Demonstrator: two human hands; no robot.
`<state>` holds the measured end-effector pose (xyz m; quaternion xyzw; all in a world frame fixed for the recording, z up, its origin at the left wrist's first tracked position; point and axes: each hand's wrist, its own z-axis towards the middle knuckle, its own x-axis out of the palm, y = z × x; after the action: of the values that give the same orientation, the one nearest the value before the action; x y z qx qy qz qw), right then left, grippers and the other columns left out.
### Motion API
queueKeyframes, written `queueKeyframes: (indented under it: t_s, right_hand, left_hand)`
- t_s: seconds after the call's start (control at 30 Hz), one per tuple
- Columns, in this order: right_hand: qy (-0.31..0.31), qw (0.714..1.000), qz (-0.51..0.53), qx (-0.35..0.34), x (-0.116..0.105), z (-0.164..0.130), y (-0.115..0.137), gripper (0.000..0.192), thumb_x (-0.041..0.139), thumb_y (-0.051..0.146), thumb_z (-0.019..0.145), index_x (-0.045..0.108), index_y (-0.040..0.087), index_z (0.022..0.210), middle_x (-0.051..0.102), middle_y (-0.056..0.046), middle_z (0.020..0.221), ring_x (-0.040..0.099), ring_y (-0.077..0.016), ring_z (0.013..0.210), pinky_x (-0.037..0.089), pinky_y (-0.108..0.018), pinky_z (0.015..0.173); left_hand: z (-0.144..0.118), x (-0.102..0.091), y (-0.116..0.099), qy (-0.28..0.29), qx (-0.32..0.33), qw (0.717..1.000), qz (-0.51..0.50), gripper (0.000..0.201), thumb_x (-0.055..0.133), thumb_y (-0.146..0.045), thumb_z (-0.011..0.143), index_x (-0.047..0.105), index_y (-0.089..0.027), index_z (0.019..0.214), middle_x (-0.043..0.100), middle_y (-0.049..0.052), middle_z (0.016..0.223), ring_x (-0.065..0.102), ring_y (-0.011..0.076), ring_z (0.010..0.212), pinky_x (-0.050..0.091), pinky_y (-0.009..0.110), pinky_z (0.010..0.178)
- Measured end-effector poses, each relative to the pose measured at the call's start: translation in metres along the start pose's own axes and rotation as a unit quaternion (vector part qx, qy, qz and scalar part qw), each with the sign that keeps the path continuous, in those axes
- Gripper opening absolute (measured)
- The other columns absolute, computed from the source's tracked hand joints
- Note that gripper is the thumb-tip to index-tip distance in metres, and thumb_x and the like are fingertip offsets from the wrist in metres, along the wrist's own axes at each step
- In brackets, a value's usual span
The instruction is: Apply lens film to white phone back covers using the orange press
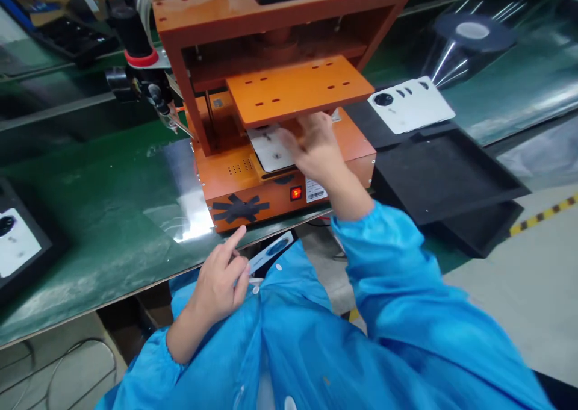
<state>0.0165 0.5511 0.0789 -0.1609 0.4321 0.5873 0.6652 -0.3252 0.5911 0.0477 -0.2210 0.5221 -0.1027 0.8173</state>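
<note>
My right hand (316,148) reaches under the raised orange plate (300,91) of a press. Its fingers look apart and are blurred by motion, over the right side of a white phone back cover (267,151) lying on the press bed. Whether they touch the cover I cannot tell. Low in front of the press, my left hand (221,277) has its index finger stretched out. Its other fingers and thumb are closed at the end of a second white phone back cover (282,244), seen at a steep slant with a dark oval camera opening.
The orange press (235,184) has a lit red switch (295,193). At right, several white covers (413,109) lie fanned by black trays (451,175). A clear film roll (469,37) stands behind. Another cover (18,241) lies in a black tray at left.
</note>
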Motion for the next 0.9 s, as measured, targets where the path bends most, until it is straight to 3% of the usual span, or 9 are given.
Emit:
queueKeyframes:
  t_s: [0.07, 0.13, 0.2, 0.27, 0.43, 0.53, 0.7, 0.8, 0.9]
  right_hand:
    - [-0.132, 0.991, 0.02, 0.028, -0.016, -0.05, 0.005, 0.04, 0.045, 0.039, 0.113, 0.06, 0.022, 0.145, 0.071, -0.015, 0.139, 0.066, -0.0311, 0.132, 0.053, -0.052, 0.112]
    - [-0.234, 0.971, -0.003, 0.048, -0.025, -0.101, 0.004, 0.036, 0.05, 0.031, 0.11, 0.064, 0.023, 0.143, 0.074, -0.016, 0.131, 0.069, -0.0325, 0.124, 0.055, -0.054, 0.106]
    - [-0.261, 0.96, -0.052, 0.088, -0.025, -0.142, -0.001, 0.038, 0.053, 0.026, 0.108, 0.066, 0.026, 0.144, 0.075, -0.015, 0.124, 0.071, -0.0338, 0.115, 0.057, -0.054, 0.098]
    - [-0.246, 0.96, -0.087, 0.106, -0.019, -0.169, -0.007, 0.042, 0.054, 0.023, 0.106, 0.067, 0.03, 0.146, 0.076, -0.014, 0.121, 0.071, -0.0333, 0.109, 0.057, -0.052, 0.092]
    - [-0.204, 0.966, -0.112, 0.113, -0.005, -0.179, -0.023, 0.047, 0.051, 0.022, 0.105, 0.067, 0.026, 0.149, 0.076, -0.012, 0.119, 0.071, -0.0287, 0.102, 0.06, -0.047, 0.089]
    - [-0.187, 0.968, -0.099, 0.134, -0.007, -0.174, -0.032, 0.047, 0.044, 0.017, 0.104, 0.072, 0.022, 0.142, 0.074, -0.013, 0.114, 0.07, -0.0261, 0.103, 0.06, -0.046, 0.093]
    - [-0.186, 0.975, -0.062, 0.105, -0.018, -0.173, -0.039, 0.043, 0.046, 0.014, 0.104, 0.076, 0.023, 0.134, 0.074, -0.012, 0.112, 0.069, -0.0249, 0.104, 0.06, -0.044, 0.092]
    - [-0.215, 0.97, -0.002, 0.113, -0.023, -0.181, -0.018, 0.039, 0.056, 0.018, 0.102, 0.07, 0.021, 0.138, 0.073, -0.015, 0.12, 0.07, -0.027, 0.109, 0.061, -0.046, 0.094]
    - [-0.188, 0.969, 0.136, 0.087, -0.022, -0.196, 0.028, 0.025, 0.06, 0.027, 0.103, 0.07, 0.022, 0.126, 0.075, -0.011, 0.105, 0.072, -0.0248, 0.092, 0.062, -0.04, 0.081]
  left_hand:
    - [0.005, 0.001, 0.003, 0.013, -0.004, 0.999, 0.029, 0.02, 0.052, -0.014, 0.102, 0.063, -0.018, 0.085, 0.045, 0.022, 0.171, 0.069, 0.0232, 0.092, 0.06, 0.045, 0.084]
    - [0.01, 0.001, 0.006, 0.032, -0.007, 0.998, 0.05, 0.022, 0.051, -0.014, 0.103, 0.063, -0.018, 0.084, 0.041, 0.021, 0.173, 0.069, 0.024, 0.091, 0.059, 0.045, 0.08]
    - [0.016, 0.001, 0.009, 0.04, -0.004, 0.997, 0.069, 0.025, 0.05, -0.014, 0.103, 0.061, -0.019, 0.082, 0.04, 0.02, 0.174, 0.069, 0.0241, 0.089, 0.058, 0.044, 0.078]
    - [0.02, 0.0, 0.012, 0.041, 0.002, 0.995, 0.096, 0.025, 0.051, -0.014, 0.103, 0.059, -0.02, 0.08, 0.039, 0.018, 0.175, 0.069, 0.0234, 0.086, 0.056, 0.044, 0.076]
    - [0.025, 0.0, 0.016, 0.033, 0.024, 0.986, 0.159, 0.026, 0.052, -0.016, 0.103, 0.052, -0.022, 0.077, 0.042, 0.019, 0.172, 0.065, 0.0206, 0.071, 0.048, 0.042, 0.066]
    - [0.028, 0.0, 0.013, 0.022, 0.03, 0.983, 0.177, 0.027, 0.053, -0.015, 0.101, 0.05, -0.023, 0.076, 0.051, 0.018, 0.167, 0.063, 0.0189, 0.065, 0.043, 0.041, 0.061]
    - [0.034, -0.002, 0.006, 0.01, 0.015, 0.984, 0.179, 0.023, 0.056, -0.014, 0.099, 0.05, -0.021, 0.078, 0.055, 0.017, 0.165, 0.059, 0.015, 0.059, 0.037, 0.04, 0.056]
    - [0.029, -0.006, 0.002, -0.026, -0.003, 0.997, 0.075, 0.02, 0.053, -0.014, 0.103, 0.053, -0.021, 0.084, 0.066, 0.017, 0.151, 0.072, 0.02, 0.083, 0.05, 0.036, 0.068]
    - [0.02, -0.004, -0.009, -0.089, -0.032, 0.994, -0.06, 0.017, 0.048, -0.014, 0.106, 0.059, -0.022, 0.095, 0.069, 0.009, 0.114, 0.071, 0.0198, 0.098, 0.056, 0.03, 0.079]
